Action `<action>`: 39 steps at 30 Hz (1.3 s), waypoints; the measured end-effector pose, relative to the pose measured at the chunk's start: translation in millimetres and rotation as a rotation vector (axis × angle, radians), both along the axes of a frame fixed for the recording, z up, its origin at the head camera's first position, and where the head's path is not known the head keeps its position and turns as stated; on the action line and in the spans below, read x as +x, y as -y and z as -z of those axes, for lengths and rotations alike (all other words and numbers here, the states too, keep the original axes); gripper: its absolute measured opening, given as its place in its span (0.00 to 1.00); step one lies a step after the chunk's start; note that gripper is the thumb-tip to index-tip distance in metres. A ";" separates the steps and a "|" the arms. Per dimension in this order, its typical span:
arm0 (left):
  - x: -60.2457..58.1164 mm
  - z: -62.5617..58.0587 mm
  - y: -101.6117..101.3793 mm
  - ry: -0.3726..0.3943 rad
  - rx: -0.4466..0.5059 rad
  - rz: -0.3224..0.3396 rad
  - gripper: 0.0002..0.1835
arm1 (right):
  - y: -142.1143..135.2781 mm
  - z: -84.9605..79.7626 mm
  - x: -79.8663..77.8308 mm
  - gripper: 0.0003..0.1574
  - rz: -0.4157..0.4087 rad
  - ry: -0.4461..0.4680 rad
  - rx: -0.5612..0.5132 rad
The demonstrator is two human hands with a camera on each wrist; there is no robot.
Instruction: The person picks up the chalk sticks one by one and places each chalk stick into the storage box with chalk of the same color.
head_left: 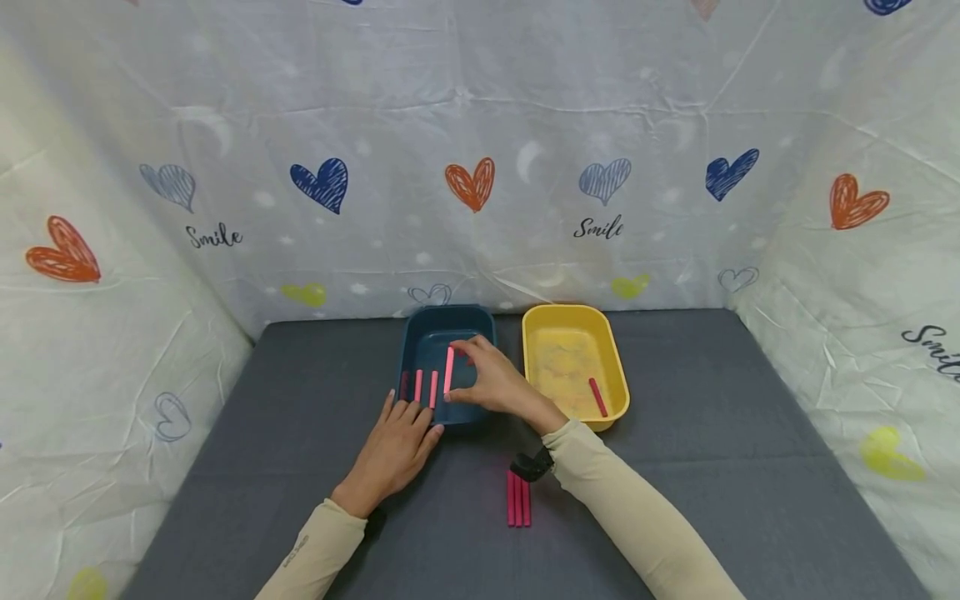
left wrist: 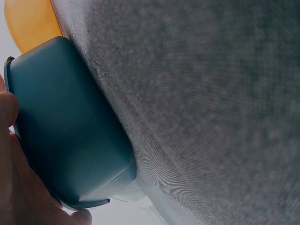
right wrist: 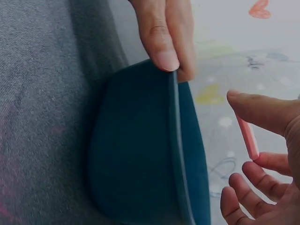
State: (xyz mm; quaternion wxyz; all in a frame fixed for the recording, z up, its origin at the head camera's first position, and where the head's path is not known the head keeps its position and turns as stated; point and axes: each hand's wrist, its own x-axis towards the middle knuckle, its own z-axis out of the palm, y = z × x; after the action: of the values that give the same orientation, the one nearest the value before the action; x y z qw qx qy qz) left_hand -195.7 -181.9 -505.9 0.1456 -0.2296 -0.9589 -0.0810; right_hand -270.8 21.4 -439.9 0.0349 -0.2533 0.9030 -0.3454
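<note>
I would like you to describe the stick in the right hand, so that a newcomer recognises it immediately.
On the grey table, find the dark blue tray, left of the yellow tray in the head view. Over it, the right hand pinches a light pink stick by its ends. Unlike the other visible sticks, this one is held.

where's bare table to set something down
Bare table lies right of the yellow tray and left of the left hand. Crowded: the blue tray, with pink sticks and the right hand, and between the sleeves, where three red sticks lie.
</note>
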 end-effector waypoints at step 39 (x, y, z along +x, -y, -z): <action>0.4 -0.1 -1.0 -0.017 0.012 0.011 0.14 | 39.9 32.8 -34.5 0.50 0.011 0.059 0.297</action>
State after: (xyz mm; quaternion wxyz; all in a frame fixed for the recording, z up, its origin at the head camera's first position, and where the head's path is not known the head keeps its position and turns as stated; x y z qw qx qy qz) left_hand -195.3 -180.9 -505.9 0.1546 -0.2349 -0.9559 -0.0855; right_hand -305.3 -18.6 -472.7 0.0969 -0.2302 0.9441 -0.2153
